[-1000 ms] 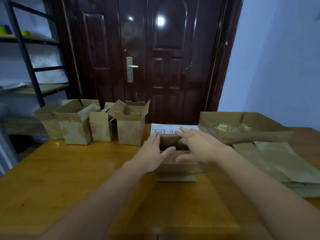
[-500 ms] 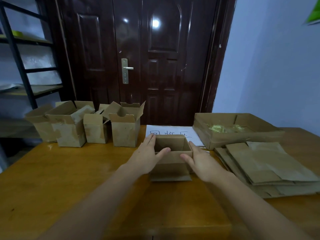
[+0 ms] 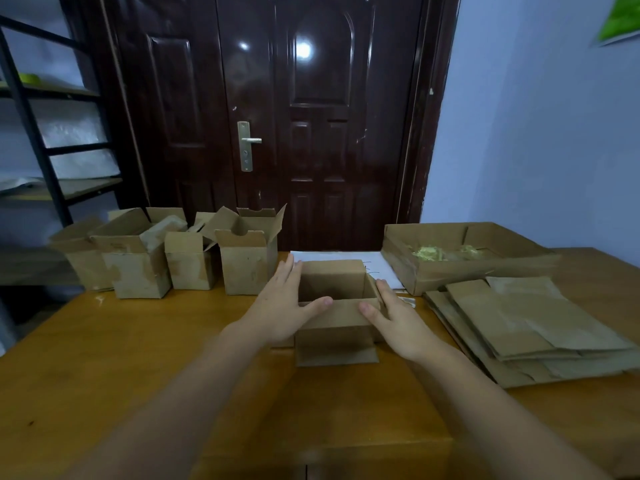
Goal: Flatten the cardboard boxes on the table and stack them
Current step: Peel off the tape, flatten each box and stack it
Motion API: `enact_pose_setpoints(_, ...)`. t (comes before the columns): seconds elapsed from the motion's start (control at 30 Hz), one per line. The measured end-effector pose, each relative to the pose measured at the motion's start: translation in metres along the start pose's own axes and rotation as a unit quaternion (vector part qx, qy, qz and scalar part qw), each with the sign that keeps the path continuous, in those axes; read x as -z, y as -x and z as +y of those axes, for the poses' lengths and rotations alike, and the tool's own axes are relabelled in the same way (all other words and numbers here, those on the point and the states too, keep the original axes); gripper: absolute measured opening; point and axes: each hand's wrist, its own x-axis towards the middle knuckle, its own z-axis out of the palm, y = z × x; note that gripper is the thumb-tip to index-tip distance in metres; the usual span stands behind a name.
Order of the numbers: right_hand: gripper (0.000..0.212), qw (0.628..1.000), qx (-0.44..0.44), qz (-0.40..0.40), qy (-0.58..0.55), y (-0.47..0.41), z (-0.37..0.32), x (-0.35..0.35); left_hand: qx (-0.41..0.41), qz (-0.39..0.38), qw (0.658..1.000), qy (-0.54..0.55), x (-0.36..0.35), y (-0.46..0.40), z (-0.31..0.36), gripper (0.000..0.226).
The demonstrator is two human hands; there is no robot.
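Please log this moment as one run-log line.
left hand + right hand: holding open box sides | flattened stack: right | unflattened boxes: left

No text can be read with certainty. A white sheet [image 3: 377,266], at centre frame behind the open box [image 3: 336,320], carries dark handwritten strokes that the box mostly hides. A green poster [image 3: 621,20] in the upper right corner shows no legible marks.
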Motion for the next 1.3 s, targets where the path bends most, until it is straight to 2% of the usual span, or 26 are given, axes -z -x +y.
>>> enact_pose_setpoints(0.1,0.096,1.0,-0.001,-0.017,0.008,0.0,-0.002,0.003,-0.02,-0.046,0.997,-0.057,0.015,-0.006,-0.001,0.119)
enact_pose_setpoints(0.23,0.096,0.999,-0.015,-0.038,-0.005,-0.001,-0.004,0.006,-0.043,-0.097,0.993,-0.05,0.016,-0.006,-0.007,0.121)
enact_pose_setpoints(0.43,0.09,0.998,-0.035,-0.043,-0.04,-0.003,-0.012,0.013,-0.091,-0.042,0.994,-0.037,0.002,0.008,-0.004,0.108)
enact_pose_setpoints(0.6,0.093,0.992,-0.065,-0.027,-0.107,-0.003,-0.022,0.01,-0.151,-0.002,0.985,-0.082,-0.012,0.025,0.012,0.088)
enact_pose_setpoints(0.7,0.092,0.988,-0.09,-0.007,-0.127,-0.006,-0.027,0.008,-0.182,0.021,0.978,-0.1,-0.019,0.036,0.025,0.084)
enact_pose_setpoints(1.0,0.08,0.984,-0.085,0.037,-0.151,-0.007,-0.033,0.009,-0.24,-0.001,0.959,-0.149,-0.034,0.054,0.05,0.086)
enact_pose_setpoints(1.13,0.093,0.986,-0.095,0.016,-0.135,-0.012,-0.036,0.015,-0.269,-0.008,0.946,-0.18,-0.041,0.055,0.058,0.086)
enact_pose_setpoints(1.3,0.111,0.984,-0.152,0.009,-0.095,-0.017,-0.038,0.019,-0.298,-0.03,0.93,-0.212,-0.047,0.057,0.066,0.089)
